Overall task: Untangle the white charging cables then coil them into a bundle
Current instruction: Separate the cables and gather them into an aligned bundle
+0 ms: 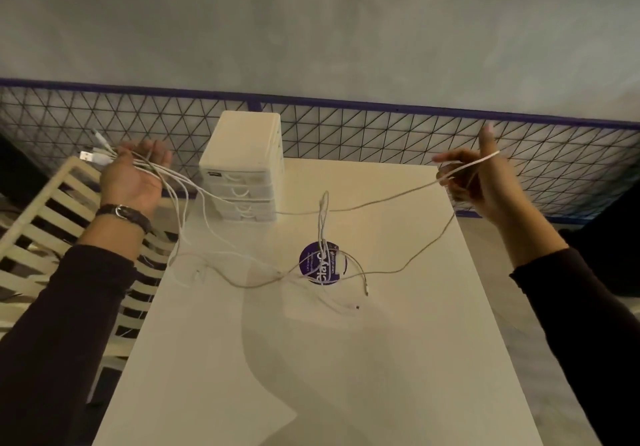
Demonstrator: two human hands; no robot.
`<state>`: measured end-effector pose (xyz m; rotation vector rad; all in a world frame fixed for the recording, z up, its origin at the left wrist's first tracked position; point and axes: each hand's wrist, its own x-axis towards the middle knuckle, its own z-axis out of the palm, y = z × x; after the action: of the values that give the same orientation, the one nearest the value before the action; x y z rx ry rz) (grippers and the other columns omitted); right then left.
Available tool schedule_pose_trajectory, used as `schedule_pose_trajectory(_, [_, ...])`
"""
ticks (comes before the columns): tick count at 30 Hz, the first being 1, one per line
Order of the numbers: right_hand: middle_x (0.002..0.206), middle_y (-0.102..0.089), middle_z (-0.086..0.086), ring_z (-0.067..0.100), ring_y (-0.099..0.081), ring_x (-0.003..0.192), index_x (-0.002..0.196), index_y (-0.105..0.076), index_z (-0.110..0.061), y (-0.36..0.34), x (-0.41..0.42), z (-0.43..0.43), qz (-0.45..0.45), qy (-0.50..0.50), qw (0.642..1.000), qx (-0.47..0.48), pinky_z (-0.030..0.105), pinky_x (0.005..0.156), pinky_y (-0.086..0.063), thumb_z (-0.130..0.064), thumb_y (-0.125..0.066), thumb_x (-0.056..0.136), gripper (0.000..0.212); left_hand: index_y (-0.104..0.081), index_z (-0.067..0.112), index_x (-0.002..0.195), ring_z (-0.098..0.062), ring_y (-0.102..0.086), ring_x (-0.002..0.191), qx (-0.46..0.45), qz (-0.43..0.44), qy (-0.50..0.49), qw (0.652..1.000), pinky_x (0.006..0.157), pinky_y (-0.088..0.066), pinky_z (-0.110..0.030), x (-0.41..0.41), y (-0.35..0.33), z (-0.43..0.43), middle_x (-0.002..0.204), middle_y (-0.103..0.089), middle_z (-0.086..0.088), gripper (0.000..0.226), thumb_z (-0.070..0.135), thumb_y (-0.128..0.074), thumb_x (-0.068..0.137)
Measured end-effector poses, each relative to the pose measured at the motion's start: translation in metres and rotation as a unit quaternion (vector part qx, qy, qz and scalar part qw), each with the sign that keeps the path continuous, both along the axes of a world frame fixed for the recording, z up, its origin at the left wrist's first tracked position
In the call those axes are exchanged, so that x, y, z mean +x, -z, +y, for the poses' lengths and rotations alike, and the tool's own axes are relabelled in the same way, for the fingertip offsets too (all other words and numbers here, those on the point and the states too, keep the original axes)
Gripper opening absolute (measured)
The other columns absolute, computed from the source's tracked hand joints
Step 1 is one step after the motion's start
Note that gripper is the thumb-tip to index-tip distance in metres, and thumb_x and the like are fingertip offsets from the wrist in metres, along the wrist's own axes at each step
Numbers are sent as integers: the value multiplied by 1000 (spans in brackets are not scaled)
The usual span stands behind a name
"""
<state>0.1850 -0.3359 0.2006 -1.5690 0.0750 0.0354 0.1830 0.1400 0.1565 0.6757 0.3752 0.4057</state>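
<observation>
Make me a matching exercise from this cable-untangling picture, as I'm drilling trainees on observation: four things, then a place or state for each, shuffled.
1 left hand
2 right hand
3 drawer unit
4 round sticker

A purple, on the table
B grips bunched plug ends
C at the table's far edge
D holds one raised cable

Pairs: 1-B, 2-D, 3-C, 4-A
</observation>
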Motion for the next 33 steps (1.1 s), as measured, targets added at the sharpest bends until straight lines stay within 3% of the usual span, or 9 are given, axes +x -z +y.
schedule_pose_trajectory(3, [59, -56, 5, 11, -47, 44, 80, -63, -10, 23, 0, -19, -17, 77, 984, -157, 20, 45, -38, -53, -18, 98, 65, -51, 14, 82, -16, -66, 71, -21, -9, -21, 1000, 88, -51, -35, 2, -1, 12, 67, -63, 0, 19, 14, -39, 96])
schedule_pose_trajectory(5, [64, -61, 4, 17, -59, 63, 91, -64, -12, 51, -1, -31, 10, 47, 912, -407, 31, 70, -49, -45, -27, 100, 50, -52, 14, 85, -17, -67, 76, -21, -8, -21, 1000, 84, -52, -36, 4, 1, 20, 72, -64, -1, 16, 14, -40, 95])
schedule_pose_trajectory(7, [69, -67, 1, 18, -62, 77, 85, -67, -15, 86, -11, -38, 93, -63, 831, -544, 34, 75, -45, -48, -37, 96, 46, -51, 14, 88, -17, -68, 77, -17, -7, -21, 1000, 87, -51, -37, 5, 1, 23, 75, -64, -1, 12, 14, -41, 95])
schedule_pose_trajectory(14, [66, -66, -7, 8, -57, 61, 75, -60, -22, 171, -57, -25, 204, -253, 780, -535, 20, 56, -39, -44, -60, 87, 25, -51, 14, 90, -15, -69, 76, -3, -1, -15, 1000, 83, -51, -36, 5, -3, 5, 68, -65, 2, 13, 12, -39, 96])
schedule_pose_trajectory(16, [69, -66, -9, 9, -62, 61, 79, -61, -23, 190, -70, -19, 245, -334, 745, -524, 20, 62, -45, -43, -65, 83, 20, -51, 14, 90, -16, -69, 76, -7, 0, -15, 1000, 81, -52, -37, 4, -5, 2, 68, -66, 1, 12, 12, -40, 95])
schedule_pose_trajectory(20, [89, -67, -3, 17, -64, 99, 100, -67, -17, 218, -86, -3, 289, -413, 694, -514, 26, 89, -43, -49, -67, 79, 37, -51, 13, 87, -17, -69, 74, -15, -28, -7, 999, 88, -51, -41, -5, -13, -5, 67, -66, -1, 15, 11, -39, 96])
schedule_pose_trajectory(23, [98, -62, 0, 18, -57, 99, 99, -68, -16, 224, -80, 16, 225, -377, 718, -541, 29, 90, -41, -47, -57, 88, 34, -51, 14, 85, -17, -68, 76, 4, -27, 26, 999, 93, -50, -41, -12, -12, -11, 71, -64, -1, 15, 10, -41, 95])
schedule_pose_trajectory(27, [107, -67, 4, 20, -60, 90, 104, -66, -15, 216, -57, 60, 53, -164, 852, -494, 24, 76, -42, -20, -53, 92, 18, -51, 14, 82, -15, -68, 70, -17, 3, 48, 999, 91, -49, -40, -27, -5, -30, 64, -64, 0, 23, 13, -35, 99])
schedule_pose_trajectory(33, [125, -55, 7, 29, -61, 100, 116, -60, -9, 193, -12, 165, -151, -236, 835, -474, 32, 75, -49, 6, -49, 83, 37, -48, 15, 78, -13, -70, 68, -18, 35, 90, 995, 87, -49, -38, -54, 10, -46, 60, -64, 2, 32, 16, -27, 102])
